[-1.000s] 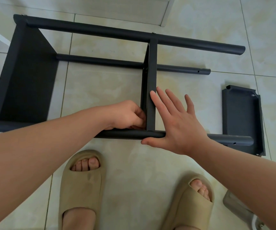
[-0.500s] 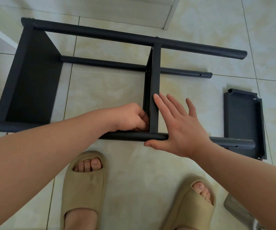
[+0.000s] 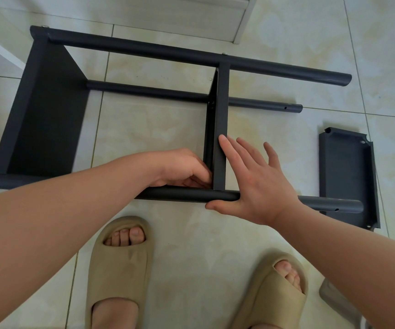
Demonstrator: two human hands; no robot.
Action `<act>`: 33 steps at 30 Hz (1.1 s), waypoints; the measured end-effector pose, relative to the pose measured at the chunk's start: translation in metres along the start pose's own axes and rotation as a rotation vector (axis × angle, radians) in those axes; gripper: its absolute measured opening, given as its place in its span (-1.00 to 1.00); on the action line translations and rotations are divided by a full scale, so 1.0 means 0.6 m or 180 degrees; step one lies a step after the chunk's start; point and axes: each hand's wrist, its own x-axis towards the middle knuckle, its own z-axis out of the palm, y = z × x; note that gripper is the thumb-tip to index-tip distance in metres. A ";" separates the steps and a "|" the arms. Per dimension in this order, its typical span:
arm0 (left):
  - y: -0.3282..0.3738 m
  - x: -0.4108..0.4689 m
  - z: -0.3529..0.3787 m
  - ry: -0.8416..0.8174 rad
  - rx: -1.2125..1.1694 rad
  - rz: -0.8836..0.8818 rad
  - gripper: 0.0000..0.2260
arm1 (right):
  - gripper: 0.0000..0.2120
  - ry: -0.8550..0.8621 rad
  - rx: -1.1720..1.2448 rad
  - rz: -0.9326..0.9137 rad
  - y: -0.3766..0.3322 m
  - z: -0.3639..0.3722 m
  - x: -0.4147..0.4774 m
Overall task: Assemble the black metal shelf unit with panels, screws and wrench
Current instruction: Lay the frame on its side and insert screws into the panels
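Forearms extended; left hand (image 3: 182,167) curled, right hand (image 3: 253,184) flat.

A room in a home, glossy cream floor tiles (image 3: 158,129) with thin grout lines, white painted trim (image 3: 240,22) at the far edge, bare feet in tan foam slippers (image 3: 118,267), half-built black shelf frame (image 3: 168,52) lying on the floor

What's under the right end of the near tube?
A loose panel lies flat on the tile floor there, rim up. The tube hides a strip of it, so whether they touch cannot be told.
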 end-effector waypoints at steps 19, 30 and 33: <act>0.003 -0.001 0.001 -0.0208 -0.0165 -0.0005 -0.87 | 0.12 0.0072 -0.0105 -0.0073 0.000 -0.002 0.001; -0.001 0.000 -0.002 -0.0179 -0.0061 -0.0009 -0.84 | 0.03 0.0268 -0.0111 -0.0335 0.004 0.001 0.000; 0.001 0.000 -0.004 -0.0229 -0.0157 -0.0061 -0.80 | 0.02 0.0315 -0.0168 -0.0388 0.005 0.002 0.000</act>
